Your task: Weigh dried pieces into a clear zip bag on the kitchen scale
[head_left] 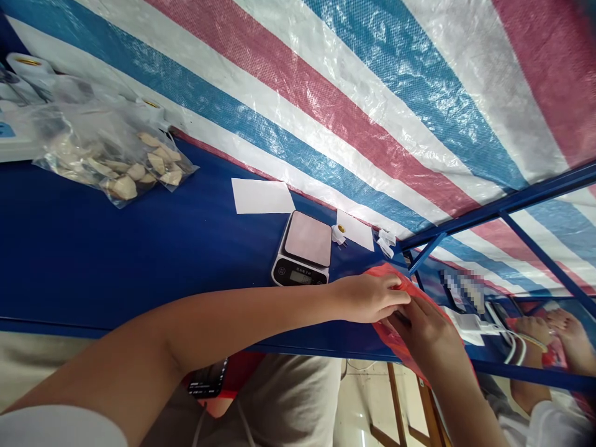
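A thin red plastic bag [388, 338] hangs at the front edge of the blue tabletop, behind and below my hands. My left hand [370, 298] reaches across to it with curled fingers closed on the film. Meeting it from the right, my right hand [426, 326] is also closed on the bag, its fingertips against those of the left. What is inside the bag is hidden. Just left of my hands, a small digital kitchen scale [307, 242] stands with a bare weighing plate; its display cannot be read.
A clear bag of pale, flat pieces [123, 171] lies at the far left. Paper sheets [263, 197] and a white plug [339, 234] lie behind the scale. A phone [208, 380] rests on my lap. Beyond the blue frame [503, 208], another person's hands [535, 329] work at right.
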The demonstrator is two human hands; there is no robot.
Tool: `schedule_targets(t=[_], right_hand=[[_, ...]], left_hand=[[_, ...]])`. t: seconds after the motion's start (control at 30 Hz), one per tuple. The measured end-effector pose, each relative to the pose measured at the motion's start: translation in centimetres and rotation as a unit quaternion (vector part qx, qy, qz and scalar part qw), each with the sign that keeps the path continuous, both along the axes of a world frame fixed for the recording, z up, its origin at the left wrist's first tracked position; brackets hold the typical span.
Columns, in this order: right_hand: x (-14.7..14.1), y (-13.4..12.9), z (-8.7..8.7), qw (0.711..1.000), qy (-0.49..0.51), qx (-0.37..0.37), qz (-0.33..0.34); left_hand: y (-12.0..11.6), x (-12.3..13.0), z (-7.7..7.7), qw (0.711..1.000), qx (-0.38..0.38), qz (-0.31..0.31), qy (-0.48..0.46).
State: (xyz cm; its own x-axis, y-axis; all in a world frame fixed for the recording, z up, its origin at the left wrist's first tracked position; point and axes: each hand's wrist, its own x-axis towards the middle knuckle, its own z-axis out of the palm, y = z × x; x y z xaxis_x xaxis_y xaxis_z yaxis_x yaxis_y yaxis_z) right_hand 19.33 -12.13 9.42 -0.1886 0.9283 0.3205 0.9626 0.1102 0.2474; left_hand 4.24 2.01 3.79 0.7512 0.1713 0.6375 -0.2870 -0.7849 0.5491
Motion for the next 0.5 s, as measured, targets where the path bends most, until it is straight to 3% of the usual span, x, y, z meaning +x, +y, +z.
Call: schedule_targets(t=[0.1,0.27,0.5], right_hand=[[0.1,-0.1,0.0,1.0,0.018,0.001,0.008],[0.4,-0.2,0.0,0.999,0.028,-0.021,-0.022],[0.3,0.1,-0.2,0.999,0.018,0.034,0.018]], left_hand=[[0.1,-0.1,0.3,1.0,0.005,-0.018,-0.017],[0.3,-0.7,0.7,1.0,-0.02,0.009,0.016],[0.2,-1.2,0.9,0.995,-0.05,0.042,0.071]])
